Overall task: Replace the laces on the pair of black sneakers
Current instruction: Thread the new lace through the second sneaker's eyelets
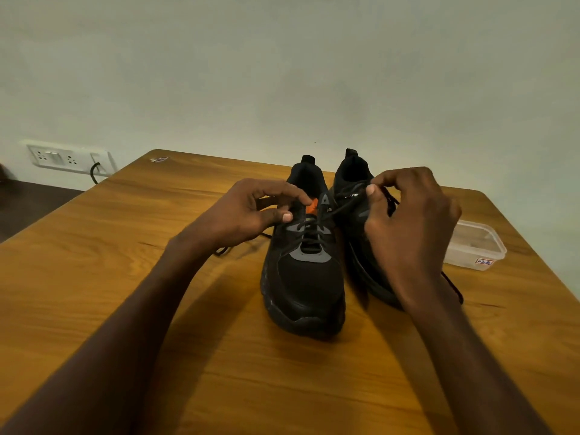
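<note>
Two black sneakers stand side by side on the wooden table, toes toward me. The left sneaker [303, 277] has a black lace [340, 208] threaded through its lower eyelets and an orange tag on its tongue. My left hand [251, 211] pinches the lace's left end at the upper eyelets; a loose length trails on the table beneath my wrist. My right hand [411, 221] pinches the other end, pulled taut across the right sneaker [353, 189], which it partly hides. Another black lace end [455, 287] lies beside my right wrist.
A clear plastic container [477, 246] with a small label sits on the table [125, 277] at the right. A wall socket strip [67, 158] with a plugged cable is at the back left. A sticker [159, 159] marks the table's far corner.
</note>
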`<state>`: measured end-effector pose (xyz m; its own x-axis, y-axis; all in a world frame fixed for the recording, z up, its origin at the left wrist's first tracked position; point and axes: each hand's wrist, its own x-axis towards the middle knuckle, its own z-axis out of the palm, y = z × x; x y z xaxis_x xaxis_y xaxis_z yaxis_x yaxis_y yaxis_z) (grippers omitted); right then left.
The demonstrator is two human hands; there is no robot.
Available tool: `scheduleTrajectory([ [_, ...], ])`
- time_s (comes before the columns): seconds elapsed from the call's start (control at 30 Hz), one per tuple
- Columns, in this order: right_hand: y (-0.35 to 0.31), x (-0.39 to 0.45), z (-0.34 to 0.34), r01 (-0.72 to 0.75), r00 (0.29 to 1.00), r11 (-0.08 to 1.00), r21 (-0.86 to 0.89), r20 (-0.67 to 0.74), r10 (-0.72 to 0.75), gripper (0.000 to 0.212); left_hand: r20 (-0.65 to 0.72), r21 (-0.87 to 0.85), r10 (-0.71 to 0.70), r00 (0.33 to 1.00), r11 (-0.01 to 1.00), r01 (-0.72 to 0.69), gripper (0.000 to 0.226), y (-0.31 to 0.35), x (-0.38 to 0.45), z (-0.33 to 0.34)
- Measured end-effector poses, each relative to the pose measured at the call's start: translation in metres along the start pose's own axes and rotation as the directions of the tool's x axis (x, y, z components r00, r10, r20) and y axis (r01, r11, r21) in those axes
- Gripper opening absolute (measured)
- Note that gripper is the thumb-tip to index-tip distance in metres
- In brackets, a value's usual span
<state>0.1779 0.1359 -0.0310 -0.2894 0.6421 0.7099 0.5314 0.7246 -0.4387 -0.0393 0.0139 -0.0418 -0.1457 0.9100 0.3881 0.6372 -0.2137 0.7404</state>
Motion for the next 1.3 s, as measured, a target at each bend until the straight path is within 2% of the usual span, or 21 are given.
scheduleTrajectory([
  [0.1, -0.008, 0.0, 0.002, 0.051, 0.966, 0.996, 0.067, 0.248, -0.066, 0.032, -0.023, 0.002, -0.013, 1.0, 1.0, 0.013, 0.037, -0.001, 0.0, -0.001],
  [0.17, -0.009, -0.004, 0.006, 0.077, 0.915, 0.994, 0.081, 0.39, -0.103, 0.026, -0.021, -0.01, -0.019, 1.0, 1.0, 0.019, 0.037, 0.0, 0.0, 0.0],
  [0.23, -0.006, -0.008, 0.01, 0.06, 0.918, 0.992, 0.108, 0.384, -0.097, 0.015, -0.009, -0.029, -0.029, 1.0, 0.999, 0.029, 0.035, 0.001, 0.0, -0.001],
  [0.37, -0.001, -0.006, 0.012, -0.043, 0.976, 0.996, 0.077, 0.216, 0.025, 0.013, 0.014, -0.086, -0.027, 1.0, 0.996, 0.028, 0.028, 0.001, 0.0, -0.003],
  [0.47, -0.001, -0.008, 0.013, -0.009, 0.973, 0.999, 0.053, 0.231, -0.003, 0.015, 0.01, -0.049, -0.008, 1.0, 0.999, 0.008, 0.027, 0.002, 0.0, -0.004],
  [0.53, -0.005, -0.008, 0.007, -0.027, 0.962, 0.979, 0.204, 0.271, -0.031, 0.016, -0.059, 0.046, 0.054, 0.997, 0.998, -0.051, 0.022, 0.001, 0.001, -0.002],
  [0.57, -0.008, -0.006, 0.003, -0.1, 0.946, 0.936, 0.337, 0.324, -0.016, 0.015, -0.115, 0.091, 0.093, 0.989, 0.992, -0.082, 0.018, 0.002, 0.001, -0.001],
  [0.6, -0.011, -0.004, -0.003, -0.211, 0.914, 0.85, 0.483, 0.406, -0.003, 0.013, -0.173, 0.107, 0.119, 0.978, 0.989, -0.102, 0.014, 0.003, 0.002, 0.0],
  [0.67, -0.019, -0.001, -0.015, -0.451, 0.818, 0.561, 0.694, 0.574, -0.052, 0.017, -0.259, 0.05, 0.128, 0.957, 0.992, -0.119, 0.014, 0.01, 0.002, 0.001],
  [0.73, -0.023, -0.001, -0.021, -0.594, 0.743, 0.319, 0.738, 0.656, -0.135, 0.028, -0.287, -0.069, 0.125, 0.95, 0.986, -0.151, 0.027, 0.017, 0.002, 0.003],
  [0.83, -0.028, -0.002, -0.02, -0.651, 0.725, 0.143, 0.746, 0.666, -0.174, 0.035, -0.254, -0.204, 0.137, 0.958, 0.96, -0.191, 0.037, 0.025, 0.003, 0.01],
  [0.9, -0.028, -0.003, -0.016, -0.661, 0.733, 0.031, 0.75, 0.654, -0.186, 0.038, -0.215, -0.26, 0.137, 0.967, 0.946, -0.192, 0.035, 0.028, 0.004, 0.016],
  [0.97, -0.028, -0.003, -0.013, -0.66, 0.738, -0.087, 0.746, 0.621, -0.265, 0.041, -0.182, -0.324, 0.127, 0.975, 0.929, -0.182, 0.03, 0.03, 0.005, 0.02],
  [1.03, -0.028, -0.002, -0.012, -0.659, 0.738, -0.146, 0.737, 0.598, -0.312, 0.047, -0.15, -0.389, 0.107, 0.983, 0.907, -0.158, 0.025, 0.031, 0.006, 0.021],
  [1.17, -0.03, -0.001, -0.012, -0.677, 0.731, -0.209, 0.705, 0.614, -0.298, 0.051, -0.099, -0.477, 0.051, 0.994, 0.874, -0.092, 0.028, 0.032, 0.006, 0.024],
  [1.3, -0.029, 0.001, -0.012, -0.708, 0.706, -0.257, 0.658, 0.649, -0.284, 0.049, -0.095, -0.532, 0.028, 0.995, 0.843, -0.075, 0.048, 0.034, 0.007, 0.022],
])
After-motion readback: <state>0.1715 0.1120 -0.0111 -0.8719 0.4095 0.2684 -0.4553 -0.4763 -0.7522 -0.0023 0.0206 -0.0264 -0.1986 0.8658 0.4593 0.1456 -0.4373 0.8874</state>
